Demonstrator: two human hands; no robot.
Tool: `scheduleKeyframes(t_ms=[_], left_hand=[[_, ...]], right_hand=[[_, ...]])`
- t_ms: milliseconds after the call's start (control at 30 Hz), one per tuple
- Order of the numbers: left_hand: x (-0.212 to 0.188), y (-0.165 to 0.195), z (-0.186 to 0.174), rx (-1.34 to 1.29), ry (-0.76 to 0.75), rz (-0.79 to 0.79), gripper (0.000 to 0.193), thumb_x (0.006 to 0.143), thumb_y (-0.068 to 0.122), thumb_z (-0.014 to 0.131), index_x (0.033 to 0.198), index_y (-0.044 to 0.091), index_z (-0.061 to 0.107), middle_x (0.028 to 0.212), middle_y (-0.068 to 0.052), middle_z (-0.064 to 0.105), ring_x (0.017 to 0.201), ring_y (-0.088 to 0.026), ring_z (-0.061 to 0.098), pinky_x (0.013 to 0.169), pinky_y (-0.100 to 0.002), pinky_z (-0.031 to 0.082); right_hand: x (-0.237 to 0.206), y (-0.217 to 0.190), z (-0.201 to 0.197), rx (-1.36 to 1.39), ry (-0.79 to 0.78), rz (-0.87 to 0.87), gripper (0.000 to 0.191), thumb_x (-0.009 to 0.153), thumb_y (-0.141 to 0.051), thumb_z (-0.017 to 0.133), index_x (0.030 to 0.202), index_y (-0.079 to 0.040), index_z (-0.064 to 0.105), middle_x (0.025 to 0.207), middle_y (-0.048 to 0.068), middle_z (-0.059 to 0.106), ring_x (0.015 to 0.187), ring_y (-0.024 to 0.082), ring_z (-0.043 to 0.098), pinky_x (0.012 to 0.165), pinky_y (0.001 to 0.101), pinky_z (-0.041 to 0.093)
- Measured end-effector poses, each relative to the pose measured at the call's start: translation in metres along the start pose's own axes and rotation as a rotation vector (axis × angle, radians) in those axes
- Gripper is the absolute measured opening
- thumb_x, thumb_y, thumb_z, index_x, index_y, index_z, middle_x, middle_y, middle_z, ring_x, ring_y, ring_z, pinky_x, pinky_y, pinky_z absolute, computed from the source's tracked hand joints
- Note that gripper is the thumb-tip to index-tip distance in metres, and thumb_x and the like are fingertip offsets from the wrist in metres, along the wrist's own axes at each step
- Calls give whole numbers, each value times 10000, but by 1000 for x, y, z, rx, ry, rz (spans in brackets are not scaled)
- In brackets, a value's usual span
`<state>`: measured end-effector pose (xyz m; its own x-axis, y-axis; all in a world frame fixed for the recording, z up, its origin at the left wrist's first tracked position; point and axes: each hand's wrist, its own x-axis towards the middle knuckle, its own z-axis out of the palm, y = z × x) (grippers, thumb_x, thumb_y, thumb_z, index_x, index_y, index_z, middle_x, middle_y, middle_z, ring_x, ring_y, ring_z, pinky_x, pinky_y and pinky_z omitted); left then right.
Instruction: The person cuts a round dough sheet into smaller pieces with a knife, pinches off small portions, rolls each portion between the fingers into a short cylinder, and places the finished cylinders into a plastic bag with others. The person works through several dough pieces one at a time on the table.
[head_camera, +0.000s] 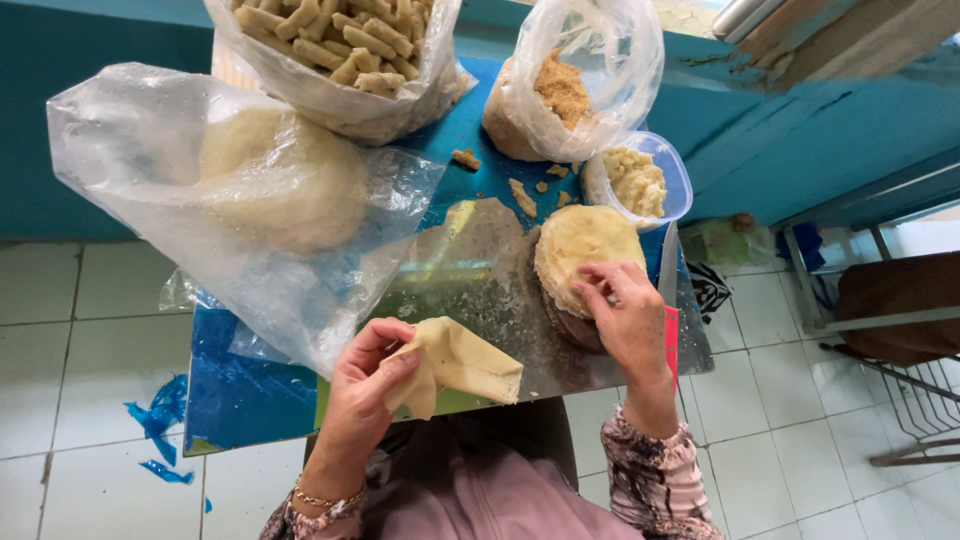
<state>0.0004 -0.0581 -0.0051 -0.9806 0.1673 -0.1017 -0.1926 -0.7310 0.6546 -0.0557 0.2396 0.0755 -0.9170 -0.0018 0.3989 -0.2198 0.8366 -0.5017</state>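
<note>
1. Left hand (365, 395) sits nearest the camera, thumb and fingers pinched shut on a wrapper (455, 365), holding it just above the near edge of the board (500, 300).
2. That wrapper is thin, pale yellow and limp; it is folded over on itself into a rough triangle, with one corner pointing right and creases along the fold.
3. Right hand (625, 315) rests palm-down on the stack (580, 245); its fingertips curl against the top sheet's near edge, though a closed pinch cannot be made out.
4. Stack sheets are round, flat and the same pale yellow, piled at the board's right side.
5. Beyond the stack stands a clear tub (640, 180) of crumbly filling, and crumbs (520, 195) lie on the blue table (240, 390).
6. Farther back are a bag of brown crumbs (570, 90) and a bag of rolls (340, 50).
7. At the left, a big clear bag (250, 190) holds more pale round sheets.
</note>
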Motion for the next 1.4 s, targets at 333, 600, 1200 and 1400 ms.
scheduleKeyframes(t_ms=[333,600,1200,1400], left_hand=[[3,-5,-4,26,-34,35,154,942,11,670,1091,37,646,1031,-6,654,946,-86,616,816,-253,516],[0,-4,-4,37,-19,25,142,949,20,679,1086,35,645,1039,5,647,956,-82,612,825,-250,512],[-24,85,88,766,-482,362,144,923,15,731,1061,54,726,910,-41,656,763,-109,605,660,-244,470],[-33,93,81,568,-336,320,116,946,-15,690,1060,1,701,960,-56,638,791,-108,609,673,-240,472]], right_hand=[[-3,0,5,-153,79,-163,81,933,-123,748,978,-62,720,957,94,688,812,269,686,706,367,541],[-6,-10,13,-135,66,-95,86,946,-134,741,981,-57,724,950,108,695,822,293,693,701,388,536],[-36,-49,38,487,-504,-366,394,870,-175,782,1225,-27,695,1339,141,659,1243,290,615,1047,388,499],[-57,-5,47,1103,-722,209,203,953,-131,766,1072,24,712,1039,74,705,959,140,658,831,295,539]])
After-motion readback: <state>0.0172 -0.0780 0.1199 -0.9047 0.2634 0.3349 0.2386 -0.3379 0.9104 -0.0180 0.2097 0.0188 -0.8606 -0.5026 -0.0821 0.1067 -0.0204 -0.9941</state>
